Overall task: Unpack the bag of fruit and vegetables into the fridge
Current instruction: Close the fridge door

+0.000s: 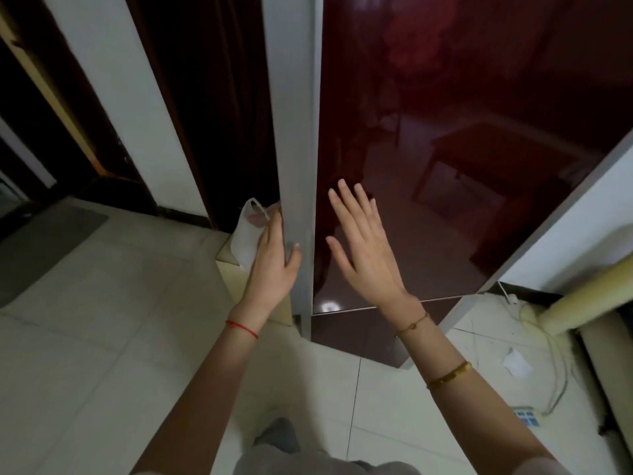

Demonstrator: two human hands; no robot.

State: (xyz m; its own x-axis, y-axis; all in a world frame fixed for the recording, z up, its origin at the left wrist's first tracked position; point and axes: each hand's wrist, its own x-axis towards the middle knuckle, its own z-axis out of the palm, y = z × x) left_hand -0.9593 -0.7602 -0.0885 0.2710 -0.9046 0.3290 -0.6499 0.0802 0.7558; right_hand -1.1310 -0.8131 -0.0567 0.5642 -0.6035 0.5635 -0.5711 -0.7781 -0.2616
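We stand at the fridge [445, 132], its dark red glossy door shut and its long axis running upright. Our left hand [274, 265] grips the door's grey edge, fingers curled behind it, thumb in front. Our right hand [363, 241] is spread flat near the door front; we cannot tell whether it touches. The white bag [245, 234] sits on the floor [120, 320] just left of the fridge, handles up.

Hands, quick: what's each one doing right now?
Left hand: curled round the grey fridge door edge, beside a white bag.
Right hand: open, fingers spread, holding nothing, at the dark red door.
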